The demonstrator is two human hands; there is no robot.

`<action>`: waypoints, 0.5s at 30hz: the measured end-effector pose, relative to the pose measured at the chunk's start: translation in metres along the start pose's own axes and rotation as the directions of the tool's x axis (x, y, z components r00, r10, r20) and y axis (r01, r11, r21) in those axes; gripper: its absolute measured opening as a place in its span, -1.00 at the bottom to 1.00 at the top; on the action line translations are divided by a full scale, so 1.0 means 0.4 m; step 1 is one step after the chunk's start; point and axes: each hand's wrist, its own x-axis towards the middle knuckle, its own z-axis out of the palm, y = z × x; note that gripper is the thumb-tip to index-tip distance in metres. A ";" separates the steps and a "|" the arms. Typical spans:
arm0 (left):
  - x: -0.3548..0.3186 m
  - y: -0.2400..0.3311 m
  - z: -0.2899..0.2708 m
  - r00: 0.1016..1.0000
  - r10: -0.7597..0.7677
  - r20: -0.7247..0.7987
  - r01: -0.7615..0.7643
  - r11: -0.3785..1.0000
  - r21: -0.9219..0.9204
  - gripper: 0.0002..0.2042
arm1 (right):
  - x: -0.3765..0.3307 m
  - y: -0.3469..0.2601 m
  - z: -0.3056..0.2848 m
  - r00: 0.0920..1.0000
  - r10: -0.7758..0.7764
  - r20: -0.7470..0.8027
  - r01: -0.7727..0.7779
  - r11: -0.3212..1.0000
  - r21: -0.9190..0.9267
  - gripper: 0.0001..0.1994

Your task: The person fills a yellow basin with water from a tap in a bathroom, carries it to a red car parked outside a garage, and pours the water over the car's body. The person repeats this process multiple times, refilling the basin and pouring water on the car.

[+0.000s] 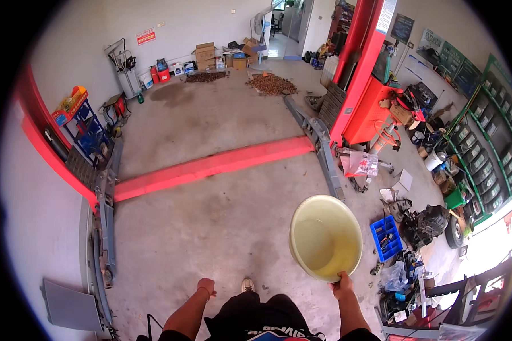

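As the right hand grips its near rim, the one pale-yellow basin hangs over the floor, ahead and to the right. I judge it light, slightly flexible plastic, slippery if wet, best held by that rim. I cannot tell how tightly the left hand curls. I count two red posts, one red crossbeam, one blue tray.

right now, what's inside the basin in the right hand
Inside the basin, its pale yellow wall and bottom show, and no loose object. Whether it holds a little clear water, I cannot tell. The right hand covers part of its rim.
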 end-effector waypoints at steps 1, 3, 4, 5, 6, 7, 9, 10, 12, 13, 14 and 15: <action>-0.016 0.180 0.089 0.996 0.084 0.033 -0.087 0.989 0.122 -0.76 | 0.042 -0.040 0.007 0.999 0.038 0.008 -0.038 0.999 -0.005 -0.74; -0.073 0.456 0.230 0.968 0.210 0.138 -0.246 0.904 0.349 -0.76 | 0.113 -0.096 0.011 0.993 0.100 0.063 -0.100 0.995 -0.002 -0.78; -0.061 0.531 0.266 0.940 0.294 0.173 -0.338 0.862 0.377 -0.73 | 0.140 -0.103 0.028 0.992 0.122 0.022 -0.122 0.992 -0.005 -0.80; -0.056 0.629 0.329 0.884 0.359 0.299 -0.464 0.754 0.465 -0.71 | 0.184 -0.140 0.032 0.990 0.140 -0.014 -0.140 0.990 0.002 -0.80; -0.014 0.706 0.360 0.783 0.475 0.401 -0.621 0.616 0.485 -0.70 | 0.240 -0.171 0.059 0.986 0.161 -0.038 -0.161 0.987 0.002 -0.80; 0.015 0.767 0.377 0.762 0.486 0.429 -0.647 0.605 0.464 -0.70 | 0.289 -0.165 0.083 0.972 0.198 -0.123 -0.194 0.980 0.050 -0.82; 0.059 0.816 0.379 0.818 0.418 0.396 -0.570 0.685 0.454 -0.69 | 0.386 -0.115 0.133 0.913 0.288 -0.289 -0.257 0.956 0.141 -0.87; 0.087 0.853 0.375 0.871 0.346 0.348 -0.480 0.753 0.451 -0.69 | 0.458 -0.102 0.145 0.908 0.280 -0.311 -0.247 0.959 0.142 -0.83; 0.196 1.094 0.324 0.951 0.201 0.235 -0.293 0.832 0.472 -0.74 | 0.645 -0.233 0.418 0.940 0.273 -0.203 -0.238 0.954 0.182 -0.78; 0.234 1.093 0.287 0.977 0.016 0.213 -0.130 0.836 0.533 -0.77 | 0.722 -0.273 0.480 0.907 0.317 -0.277 -0.279 0.946 0.168 -0.79; 0.228 1.121 0.247 0.989 -0.023 0.147 -0.077 0.769 0.635 -0.82 | 0.780 -0.291 0.534 0.887 0.383 -0.259 -0.323 0.914 0.245 -0.78; 0.221 1.151 0.243 0.995 -0.044 0.089 -0.031 0.718 0.695 -0.81 | 0.823 -0.364 0.614 0.919 0.330 -0.216 -0.293 0.937 0.189 -0.78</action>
